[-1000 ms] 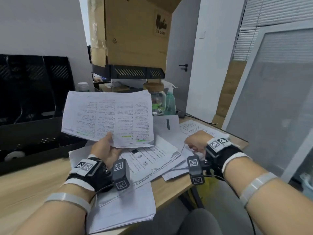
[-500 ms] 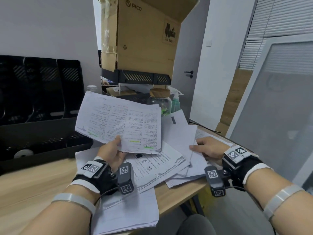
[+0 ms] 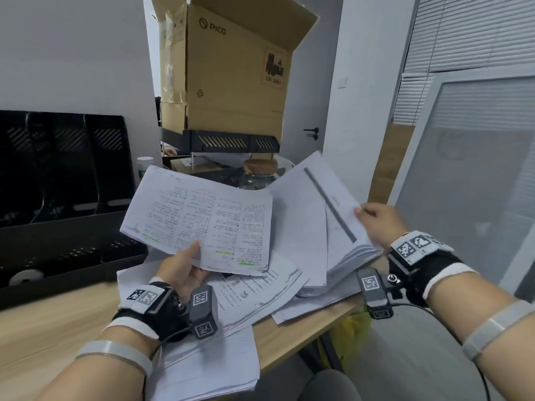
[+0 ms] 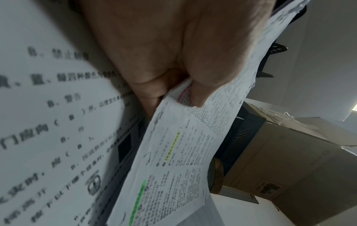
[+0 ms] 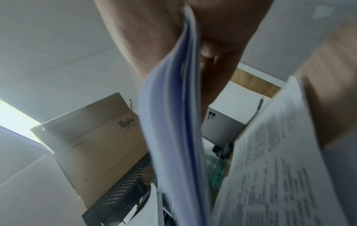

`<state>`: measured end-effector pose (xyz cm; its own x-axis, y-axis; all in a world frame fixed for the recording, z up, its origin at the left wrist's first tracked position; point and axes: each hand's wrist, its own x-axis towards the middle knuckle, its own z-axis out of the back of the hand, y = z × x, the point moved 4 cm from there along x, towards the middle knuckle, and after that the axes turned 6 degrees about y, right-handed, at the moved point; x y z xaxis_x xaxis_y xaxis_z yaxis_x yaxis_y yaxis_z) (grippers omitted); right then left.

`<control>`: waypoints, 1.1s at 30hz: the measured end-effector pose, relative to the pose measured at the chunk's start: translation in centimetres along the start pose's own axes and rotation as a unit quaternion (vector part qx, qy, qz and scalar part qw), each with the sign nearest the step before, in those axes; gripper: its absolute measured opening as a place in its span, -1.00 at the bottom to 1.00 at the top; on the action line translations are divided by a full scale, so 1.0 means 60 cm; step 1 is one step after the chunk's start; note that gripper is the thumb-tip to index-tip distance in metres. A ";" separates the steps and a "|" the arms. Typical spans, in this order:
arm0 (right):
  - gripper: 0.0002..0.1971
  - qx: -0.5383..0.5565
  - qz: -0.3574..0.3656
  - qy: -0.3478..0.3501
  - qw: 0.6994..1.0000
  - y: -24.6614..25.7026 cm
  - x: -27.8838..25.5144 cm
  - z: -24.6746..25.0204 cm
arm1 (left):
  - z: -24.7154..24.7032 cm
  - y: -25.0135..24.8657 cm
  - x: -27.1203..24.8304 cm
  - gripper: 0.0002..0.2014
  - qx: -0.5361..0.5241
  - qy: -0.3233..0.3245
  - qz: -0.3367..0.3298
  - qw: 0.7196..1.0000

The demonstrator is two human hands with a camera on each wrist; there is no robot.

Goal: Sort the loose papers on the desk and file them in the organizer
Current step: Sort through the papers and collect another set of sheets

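My left hand (image 3: 185, 264) pinches a printed sheaf with green highlights (image 3: 202, 221) by its near edge, thumb on top, and holds it up over the desk; the left wrist view shows the thumb (image 4: 210, 76) pressed on that sheaf (image 4: 173, 160). My right hand (image 3: 376, 224) grips a thicker stack of white papers (image 3: 327, 215) by its right edge and has it tilted up off the pile; the right wrist view shows this stack (image 5: 173, 122) edge-on between thumb and fingers. More loose papers (image 3: 254, 293) lie spread underneath. The black file organizer (image 3: 58, 180) stands at the left.
A PICO cardboard box (image 3: 231, 70) sits on a black shelf (image 3: 231, 141) behind the papers, with a cork-lidded glass jar (image 3: 259, 172) below it. Another paper stack (image 3: 208, 369) overhangs the wooden desk's (image 3: 43, 328) near edge. A glass partition is on the right.
My right hand went from lying on the pile to gripping a stack and tilting it upward. The left hand kept its sheaf raised, nearly still.
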<state>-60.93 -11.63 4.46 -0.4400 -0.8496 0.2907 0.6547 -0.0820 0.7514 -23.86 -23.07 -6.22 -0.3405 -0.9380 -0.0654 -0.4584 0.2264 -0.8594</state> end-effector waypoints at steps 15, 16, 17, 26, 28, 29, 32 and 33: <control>-0.76 0.091 0.017 -0.293 0.952 0.010 -0.020 0.111 | -0.005 -0.003 -0.008 -0.70 0.067 0.040 -0.015 0.997; -0.76 0.109 -0.001 -0.299 0.948 0.011 -0.022 0.109 | -0.008 -0.004 -0.010 -0.73 0.069 0.044 -0.017 0.997; -0.77 0.130 -0.019 -0.301 0.945 0.014 -0.024 0.105 | -0.013 -0.006 -0.014 -0.75 0.072 0.049 -0.018 0.996; -0.47 0.390 -0.138 -0.063 0.908 0.074 -0.028 -0.112 | -0.018 0.000 -0.008 -0.77 0.022 0.060 -0.014 0.998; -0.49 0.418 -0.153 -0.046 0.894 0.102 -0.040 -0.155 | -0.015 0.004 -0.002 -0.79 0.020 0.062 -0.009 0.998; -0.50 0.437 -0.159 -0.036 0.884 0.110 -0.041 -0.178 | -0.016 0.006 0.000 -0.78 0.016 0.065 -0.007 0.998; -0.39 0.461 -0.176 0.009 0.870 0.149 -0.061 -0.233 | -0.016 0.010 0.005 -0.69 -0.005 0.072 -0.009 0.997; -0.45 0.475 -0.173 0.028 0.862 0.162 -0.069 -0.249 | -0.016 0.012 0.005 -0.67 -0.006 0.080 -0.009 0.997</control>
<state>-43.58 -16.66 1.69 -0.4605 -0.8858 -0.0577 -0.3213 0.1057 0.9410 -25.08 -22.96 -6.37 -0.4579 -0.8885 0.0314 -0.4751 0.2147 -0.8534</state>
